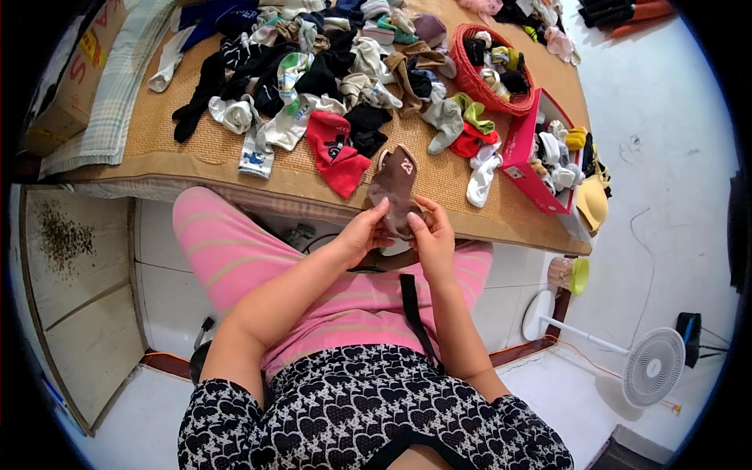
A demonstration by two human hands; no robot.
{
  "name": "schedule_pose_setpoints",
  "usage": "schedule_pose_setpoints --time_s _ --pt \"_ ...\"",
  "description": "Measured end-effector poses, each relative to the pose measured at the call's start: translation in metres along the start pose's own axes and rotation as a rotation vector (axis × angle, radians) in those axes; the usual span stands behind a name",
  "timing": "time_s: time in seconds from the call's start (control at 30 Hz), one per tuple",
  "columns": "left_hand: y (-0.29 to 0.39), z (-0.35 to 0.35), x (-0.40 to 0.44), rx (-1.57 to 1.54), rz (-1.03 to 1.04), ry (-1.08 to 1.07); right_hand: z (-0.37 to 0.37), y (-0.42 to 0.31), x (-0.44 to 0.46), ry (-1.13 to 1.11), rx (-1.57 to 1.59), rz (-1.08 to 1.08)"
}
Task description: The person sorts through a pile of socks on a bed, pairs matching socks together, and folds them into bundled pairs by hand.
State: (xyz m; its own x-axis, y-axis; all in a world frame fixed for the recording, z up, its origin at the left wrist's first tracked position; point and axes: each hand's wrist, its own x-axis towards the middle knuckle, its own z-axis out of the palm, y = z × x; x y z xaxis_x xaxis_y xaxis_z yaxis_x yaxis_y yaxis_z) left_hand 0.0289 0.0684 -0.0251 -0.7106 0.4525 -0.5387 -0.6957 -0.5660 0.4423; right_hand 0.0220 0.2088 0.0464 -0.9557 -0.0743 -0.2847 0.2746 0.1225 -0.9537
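Observation:
A brown sock (397, 182) with a light mark near its upper end is held between my two hands, over the front edge of the woven mat. My left hand (368, 233) grips its left side, thumb on top. On its right side my right hand (432, 235) pinches it, thumb pressed on the fabric. A red sock (337, 153) lies on the mat just left of the brown one. To the right, a white sock (483, 178) lies near a red and green pair (472, 129).
A large pile of mixed socks (313, 63) covers the back of the mat (298, 166). On the right stand a red basket (462, 66) and a pink box (521, 157), both holding socks. A white fan (653, 366) stands on the floor at right.

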Motion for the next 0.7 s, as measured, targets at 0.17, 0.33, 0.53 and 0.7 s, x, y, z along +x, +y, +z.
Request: schedule_pose_setpoints --time_s 0.17,0.33,0.53,0.7 --pt "-0.001 -0.002 0.004 -0.062 0.025 -0.004 -0.006 0.021 0.010 0.109 0.234 0.192" --pt "0.001 0.007 -0.001 -0.059 0.011 0.108 -0.004 0.017 0.017 0.120 0.338 0.027" --pt "-0.011 -0.002 0.008 0.016 0.009 0.035 -0.010 0.006 0.021 0.027 0.394 -0.134" --pt "-0.012 0.001 0.007 -0.092 0.006 0.041 -0.024 0.047 0.012 -0.014 -0.058 0.155"
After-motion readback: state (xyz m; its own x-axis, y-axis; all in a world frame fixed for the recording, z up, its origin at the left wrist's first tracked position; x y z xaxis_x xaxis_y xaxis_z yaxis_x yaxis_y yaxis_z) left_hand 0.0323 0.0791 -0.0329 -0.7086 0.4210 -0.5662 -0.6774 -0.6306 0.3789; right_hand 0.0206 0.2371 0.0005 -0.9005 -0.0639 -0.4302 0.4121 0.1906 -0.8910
